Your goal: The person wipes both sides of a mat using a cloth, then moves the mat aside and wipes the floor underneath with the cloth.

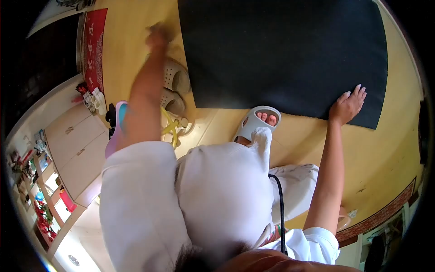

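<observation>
A large black mat (285,50) lies on the yellow floor in front of me. My right hand (348,106) rests on the mat near its lower right corner, palm down with fingers stretched out. Left of the mat, my left hand (159,36) is held out over the floor, smeared by motion, so its fingers cannot be made out. Beneath that arm is a pair of beige clogs (176,79), partly hidden by the forearm. My foot in a light grey slide sandal (260,120) is at the mat's near edge.
At the left lie a red mat with white lettering (94,50), white shoes (98,100) and a pale cabinet (74,149). A purple and blue object (118,124) and a yellow stand-like object (170,127) are near my left arm. A patterned rug (380,220) lies at lower right.
</observation>
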A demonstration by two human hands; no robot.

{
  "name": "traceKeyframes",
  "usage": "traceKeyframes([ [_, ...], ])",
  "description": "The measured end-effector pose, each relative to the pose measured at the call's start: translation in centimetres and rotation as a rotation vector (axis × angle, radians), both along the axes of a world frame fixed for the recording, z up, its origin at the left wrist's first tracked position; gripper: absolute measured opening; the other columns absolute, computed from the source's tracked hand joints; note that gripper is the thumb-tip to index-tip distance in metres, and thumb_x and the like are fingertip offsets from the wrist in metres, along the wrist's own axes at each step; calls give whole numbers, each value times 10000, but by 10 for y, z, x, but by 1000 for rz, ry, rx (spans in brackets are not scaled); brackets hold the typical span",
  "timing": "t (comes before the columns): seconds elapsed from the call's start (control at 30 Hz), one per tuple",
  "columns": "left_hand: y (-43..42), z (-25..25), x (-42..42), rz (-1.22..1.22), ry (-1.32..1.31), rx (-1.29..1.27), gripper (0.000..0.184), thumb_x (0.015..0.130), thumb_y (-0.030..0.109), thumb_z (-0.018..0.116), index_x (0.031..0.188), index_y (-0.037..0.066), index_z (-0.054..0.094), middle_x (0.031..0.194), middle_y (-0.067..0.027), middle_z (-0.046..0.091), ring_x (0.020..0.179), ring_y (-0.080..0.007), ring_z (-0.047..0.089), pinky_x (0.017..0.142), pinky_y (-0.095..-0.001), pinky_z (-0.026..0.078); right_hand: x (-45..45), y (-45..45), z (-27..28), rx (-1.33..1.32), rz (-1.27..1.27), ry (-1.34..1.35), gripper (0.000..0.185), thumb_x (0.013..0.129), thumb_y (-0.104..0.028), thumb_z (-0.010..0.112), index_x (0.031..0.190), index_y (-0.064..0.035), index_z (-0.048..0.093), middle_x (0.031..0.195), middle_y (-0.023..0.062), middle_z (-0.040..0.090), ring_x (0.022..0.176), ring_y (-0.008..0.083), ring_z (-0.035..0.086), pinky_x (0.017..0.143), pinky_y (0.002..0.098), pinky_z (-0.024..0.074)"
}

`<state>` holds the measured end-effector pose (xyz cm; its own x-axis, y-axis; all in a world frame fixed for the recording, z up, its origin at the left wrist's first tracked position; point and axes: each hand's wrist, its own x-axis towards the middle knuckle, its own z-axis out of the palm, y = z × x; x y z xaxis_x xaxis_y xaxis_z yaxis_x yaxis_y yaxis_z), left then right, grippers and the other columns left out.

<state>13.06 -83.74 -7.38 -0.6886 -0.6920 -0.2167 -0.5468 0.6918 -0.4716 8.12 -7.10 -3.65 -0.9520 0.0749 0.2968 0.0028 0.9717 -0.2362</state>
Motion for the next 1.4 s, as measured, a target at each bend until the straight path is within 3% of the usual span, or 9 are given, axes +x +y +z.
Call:
traceKeyframes([
  [0.13, 53, 129, 7, 341, 474, -19, 501, 904, 329, 704, 1314, 155, 475, 1282, -195, 563, 1060, -359, 657, 812, -519, 552, 1, -3, 6, -15, 1, -2, 479, 1023, -214, 449, 1482, -85, 490, 1574, 139, 432, 1480, 310, 361, 1211, 459, 258],
  [0.33, 296, 82, -31, -366, 877, 723, 475, 921, 332, 727, 1277, 81, 538, 1185, -170, 598, 1061, -314, 626, 888, -432, 533, 0, 0, 2, -26, 25, 47, 462, 1021, -212, 457, 1456, -74, 522, 1553, 151, 458, 1467, 313, 383, 1205, 457, 267],
  [0.47, 447, 123, -18, -799, -2, 1050, 406, 880, 300, 741, 1221, 188, 551, 1327, -129, 494, 1193, -373, 578, 972, -479, 512, 0, 4, -3, -22, 48, 60, 463, 1014, -221, 468, 1448, -71, 532, 1544, 154, 469, 1463, 314, 390, 1202, 454, 273],
  [0.7, 225, 67, 14, -594, 152, 247, 436, 925, 22, 573, 1348, 87, 484, 1278, -160, 584, 1023, -312, 675, 735, -466, 567, 1, 5, -6, -1, 45, 66, 472, 1003, -238, 480, 1441, -71, 540, 1533, 158, 482, 1453, 318, 402, 1197, 455, 281],
  [0.97, 96, 183, 24, 193, 66, -168, 685, 911, 368, 694, 1497, 179, 394, 1501, -239, 416, 1147, -435, 618, 804, -528, 561, -1, 3, -5, 15, 9, 105, 457, 997, -240, 476, 1412, -73, 569, 1509, 156, 511, 1433, 316, 434, 1184, 454, 307],
  [1.1, 202, 126, 14, -565, 490, 566, 521, 948, 252, 698, 1389, 90, 474, 1271, -189, 604, 1064, -344, 652, 879, -445, 553, 1, 4, -6, 7, 23, 116, 452, 1002, -245, 470, 1403, -66, 574, 1507, 161, 512, 1432, 319, 434, 1183, 455, 309],
  [1.17, 326, 139, 8, -435, 518, 995, 488, 919, 247, 714, 1354, 157, 511, 1382, -149, 504, 1161, -323, 607, 937, -422, 536, -2, 6, -7, 11, 36, 116, 454, 1004, -253, 471, 1403, -61, 572, 1506, 166, 512, 1432, 325, 432, 1182, 457, 310],
  [1.23, 383, 145, 23, -1008, 122, 785, 521, 887, 155, 699, 1368, 233, 515, 1376, -129, 510, 1172, -323, 607, 954, -420, 540, -3, 12, -13, 32, 45, 104, 460, 1006, -264, 475, 1405, -57, 569, 1506, 170, 509, 1432, 331, 430, 1182, 460, 309],
  [1.4, 270, 84, 30, -553, 201, 352, 530, 968, 100, 506, 1446, 324, 466, 1351, -159, 539, 1000, -384, 688, 758, -504, 600, 3, 21, -9, -171, 178, 21, 458, 994, -213, 530, 1409, -21, 547, 1512, 212, 481, 1438, 380, 401, 1185, 466, 300],
])
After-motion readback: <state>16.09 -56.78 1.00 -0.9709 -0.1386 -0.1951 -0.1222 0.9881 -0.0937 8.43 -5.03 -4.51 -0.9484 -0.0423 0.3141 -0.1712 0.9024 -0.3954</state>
